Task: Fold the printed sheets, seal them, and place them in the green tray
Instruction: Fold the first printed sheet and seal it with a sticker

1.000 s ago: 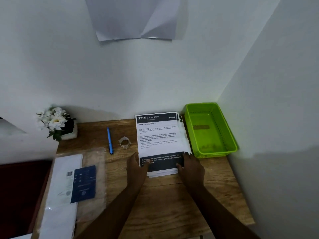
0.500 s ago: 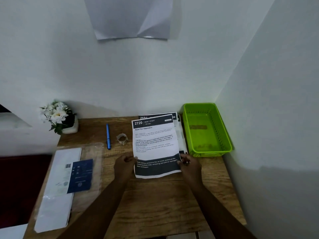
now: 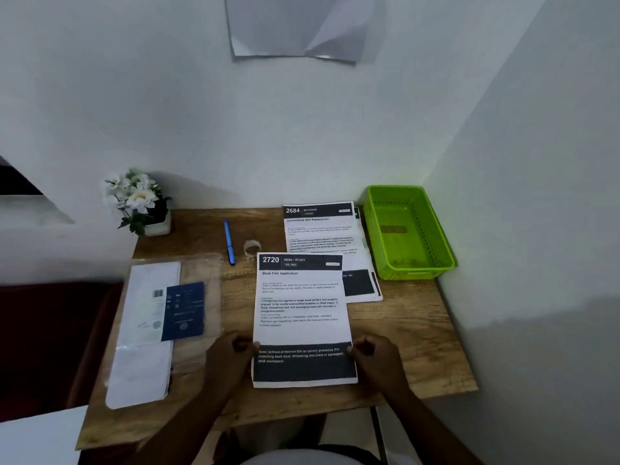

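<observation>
Fold step starting: left hand (image 3: 231, 355) and right hand (image 3: 377, 359) pinch the side edges of the white black-banded printed sheet (image 3: 302, 317) at lower centre of the wooden bench (image 3: 412, 333); next, probably fold it edge to edge, well before the green plastic tray (image 3: 436, 229) at right.

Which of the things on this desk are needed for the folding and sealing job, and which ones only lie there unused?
Part of the job:
- sheet 2720, pinched at its sides by the left hand and right hand
- stack of sheets
- tape roll, probably for sealing
- green tray

Lying about:
- blue pen
- flower pot
- plastic packet
</observation>
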